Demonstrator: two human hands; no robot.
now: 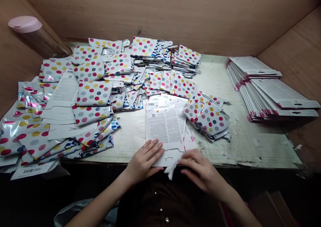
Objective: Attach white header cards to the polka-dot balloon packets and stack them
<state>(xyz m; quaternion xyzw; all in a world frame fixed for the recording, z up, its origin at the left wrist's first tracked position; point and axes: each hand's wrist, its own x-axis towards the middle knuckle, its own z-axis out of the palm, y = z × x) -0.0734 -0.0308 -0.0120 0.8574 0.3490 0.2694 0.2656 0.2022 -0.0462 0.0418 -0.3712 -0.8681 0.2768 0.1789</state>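
Your left hand (144,161) lies open, flat on the printed card (163,126), long axis pointing away from you on the bench (250,150); your right hand (202,170) curls just beside its bottom edge, hold on the white scrap (171,170) unclear.

Two bare hands at a printed card on a crowded wooden workbench

The left hand (144,161) lies flat on the lower edge of a white printed backing card (163,126), and the right hand (203,172) curves over the card's lower corner, just beside a loose white paper scrap (172,170). Polka-dot foil packets (94,93) heap across the left and middle of the workbench (250,143), stacks of white cards (271,90) lie at right, and a pink-lidded clear jar (25,24) stands at upper left.
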